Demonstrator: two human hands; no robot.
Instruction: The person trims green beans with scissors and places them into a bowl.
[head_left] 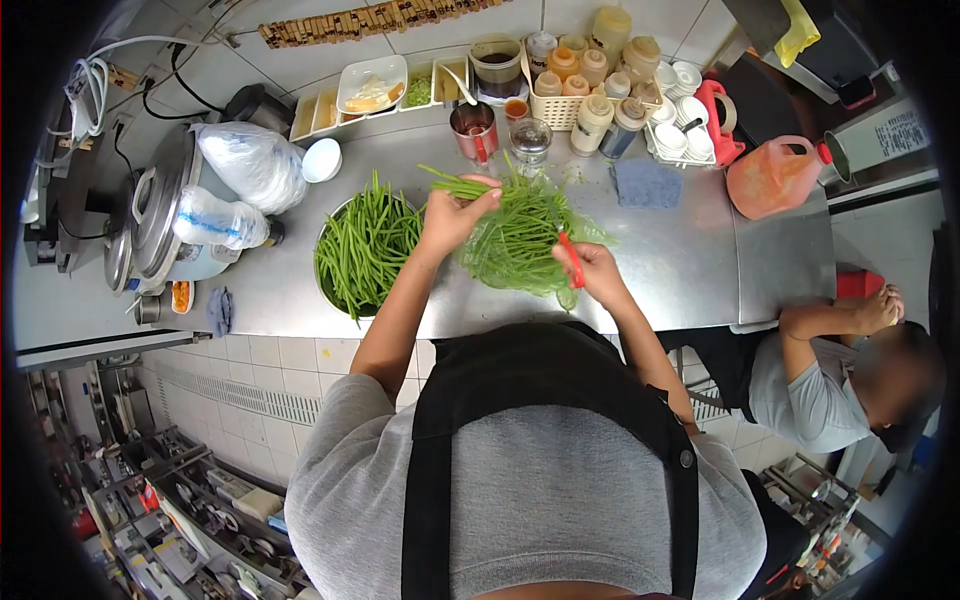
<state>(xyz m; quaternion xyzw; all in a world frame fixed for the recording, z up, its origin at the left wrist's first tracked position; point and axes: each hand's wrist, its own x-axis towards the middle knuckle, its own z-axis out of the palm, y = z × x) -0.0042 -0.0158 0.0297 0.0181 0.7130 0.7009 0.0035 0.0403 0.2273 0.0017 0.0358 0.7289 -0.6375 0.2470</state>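
Observation:
Several long green beans (pixel 455 184) are pinched in my left hand (pixel 455 212), their ends pointing to the upper left. My right hand (pixel 592 272) is closed on the red handles of scissors (pixel 571 260); the blades point up and away from me. Between my hands a clear plastic bag (pixel 500 262) lies on the steel counter with more green beans (pixel 522 225) in it. To the left, close to my left forearm, a round bowl (pixel 320 280) is heaped with green beans (pixel 366 245).
Behind the bag stand a red cup (pixel 473 130), a glass jar (pixel 530 141) and a basket of bottles (pixel 552 112). A blue cloth (pixel 647 184) and an orange jug (pixel 775 178) are right, wrapped bags (pixel 250 168) left. Another person (pixel 822 385) is at the right.

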